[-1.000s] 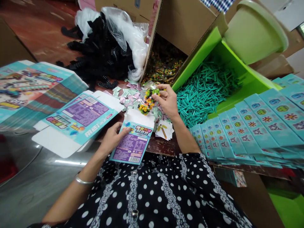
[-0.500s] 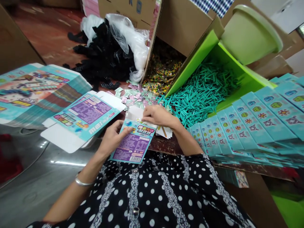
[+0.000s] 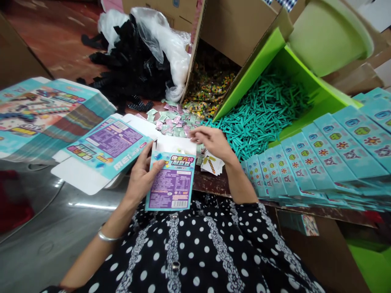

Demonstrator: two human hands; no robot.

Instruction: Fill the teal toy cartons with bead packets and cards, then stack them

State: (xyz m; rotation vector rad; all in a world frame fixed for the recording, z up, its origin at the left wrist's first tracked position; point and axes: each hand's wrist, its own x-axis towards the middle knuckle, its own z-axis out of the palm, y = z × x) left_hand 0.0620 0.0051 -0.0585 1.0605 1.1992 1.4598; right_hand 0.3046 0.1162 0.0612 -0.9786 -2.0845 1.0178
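Note:
My left hand (image 3: 139, 176) grips a small turquoise and purple cardboard box (image 3: 171, 185) by its left side, thumb across the printed front. The box stands close to my body with its white top flap up and its mouth open; something pale shows inside, too little to name. Just off the box's upper right corner is my right hand (image 3: 214, 143), fingers loosely stretched to the left and holding nothing I can see. Below it lie white cards (image 3: 213, 164) with a pickaxe picture. Small pink and green sachets (image 3: 171, 119) are scattered behind the box.
Flattened boxes (image 3: 105, 140) and a tall stack (image 3: 45, 118) lie left. Filled-out turquoise boxes (image 3: 320, 158) line the right. Behind are teal sticks (image 3: 259, 116) in a green bin (image 3: 324, 95), bags of colourful beads (image 3: 210, 95), black plastic parts (image 3: 131, 69) and a pale bucket (image 3: 328, 38).
My right hand has come away from the box's mouth, moving slightly right. The box has turned more upright, and its top flap and opening show more fully. My left hand keeps its hold.

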